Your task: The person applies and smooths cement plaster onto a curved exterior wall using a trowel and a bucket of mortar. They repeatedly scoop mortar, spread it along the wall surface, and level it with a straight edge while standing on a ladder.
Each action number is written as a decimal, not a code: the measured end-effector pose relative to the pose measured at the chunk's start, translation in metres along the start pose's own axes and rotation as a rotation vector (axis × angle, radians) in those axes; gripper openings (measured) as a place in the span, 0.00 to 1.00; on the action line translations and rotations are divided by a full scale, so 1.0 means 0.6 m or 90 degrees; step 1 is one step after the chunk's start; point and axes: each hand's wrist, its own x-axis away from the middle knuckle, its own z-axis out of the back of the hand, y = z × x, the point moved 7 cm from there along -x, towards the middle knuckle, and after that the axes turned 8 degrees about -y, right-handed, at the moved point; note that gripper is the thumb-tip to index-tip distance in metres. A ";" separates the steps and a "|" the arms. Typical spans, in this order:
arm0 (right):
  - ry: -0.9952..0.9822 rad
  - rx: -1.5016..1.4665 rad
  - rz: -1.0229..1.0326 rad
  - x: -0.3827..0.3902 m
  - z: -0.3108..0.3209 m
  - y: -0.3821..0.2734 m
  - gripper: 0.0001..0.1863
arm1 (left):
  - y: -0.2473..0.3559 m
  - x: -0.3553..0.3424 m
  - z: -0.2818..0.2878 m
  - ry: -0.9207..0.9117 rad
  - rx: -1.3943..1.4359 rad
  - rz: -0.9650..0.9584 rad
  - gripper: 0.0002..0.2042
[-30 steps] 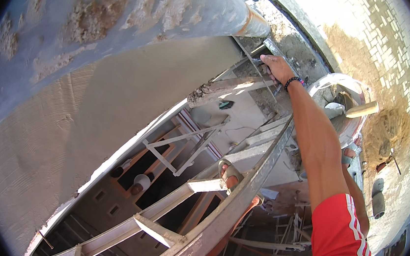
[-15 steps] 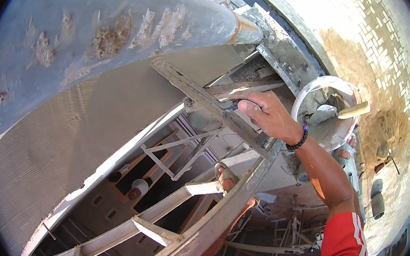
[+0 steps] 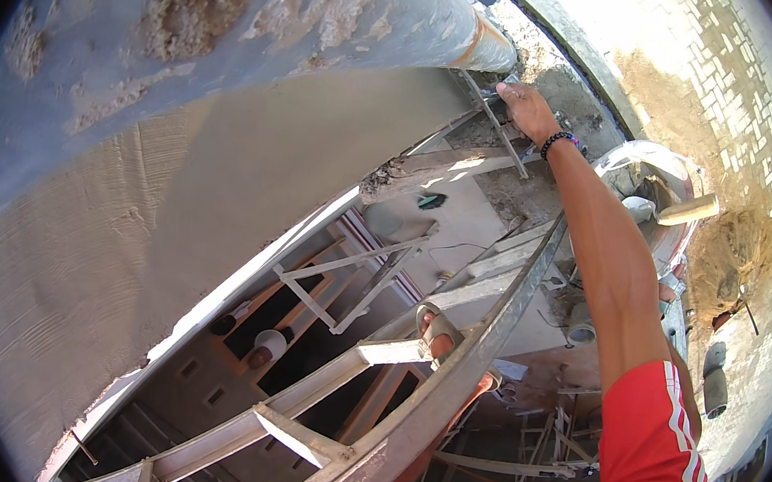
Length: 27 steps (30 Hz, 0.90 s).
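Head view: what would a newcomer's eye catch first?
Probably the large, patchy grey cylinder across the upper left, then the right hand at upper centre-right, gripping a narrow plastering float. Below centre, a sandalled foot stands on a ladder rung; right of the forearm, a wooden-handled tool sits in a bucket.

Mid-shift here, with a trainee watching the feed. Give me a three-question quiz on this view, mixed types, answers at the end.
1. Multiple choice: what is the right hand holding?
a) a paint brush
b) a long flat tool
c) a hose

2. True or false: a wooden handle sticks out over the rim of the white bucket.

3. Short answer: what is worn around the wrist of the hand in question 1?

Key: 1. b; 2. true; 3. a dark beaded bracelet.
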 end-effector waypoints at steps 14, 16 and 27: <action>-0.045 0.016 -0.029 -0.076 -0.034 0.036 0.37 | 0.005 -0.004 -0.015 0.010 -0.005 -0.002 0.11; -0.046 0.042 -0.016 -0.070 -0.037 0.033 0.37 | 0.005 -0.002 -0.015 0.009 -0.007 -0.002 0.11; -0.105 0.008 0.094 0.056 -0.057 -0.099 0.36 | 0.001 -0.010 -0.009 0.019 0.007 0.001 0.10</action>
